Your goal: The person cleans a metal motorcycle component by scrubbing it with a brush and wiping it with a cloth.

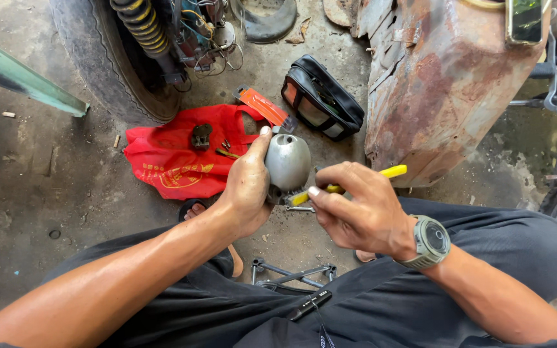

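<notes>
- The rounded grey metal housing (287, 161) was held up above the concrete floor (46, 193), in front of the person's knees, with its domed side facing the camera.
- The left hand (247, 187) gripped the housing from its left side: the thumb stretched up along the upper left edge of the dome, and the other fingers curled round behind it, out of sight.
- The right hand (356, 209) was closed on a yellow-handled tool (349, 185), fingers folded over the middle of the handle so that only its two ends showed.
- The lower end of that tool met the bottom edge of the housing, just beside the heel of the left hand; I could not tell what kind of tip it had.
- A grey wristwatch (431, 241) sat on the right wrist.
- A red plastic bag (178, 158) lay flat on the floor beyond the left hand, with a small dark metal part (201, 136) and a few little pieces resting on it.
- An orange-handled tool (264, 106) lay at the bag's upper right edge, near the top of the housing.
- A black pouch (322, 98) lay beyond it, close against a rusty metal tank (443, 84).
- A tyre (104, 61) and a yellow coil spring (140, 29) stood at the upper left.
- A metal frame of thin rods (291, 274) lay on the floor between the person's legs.
</notes>
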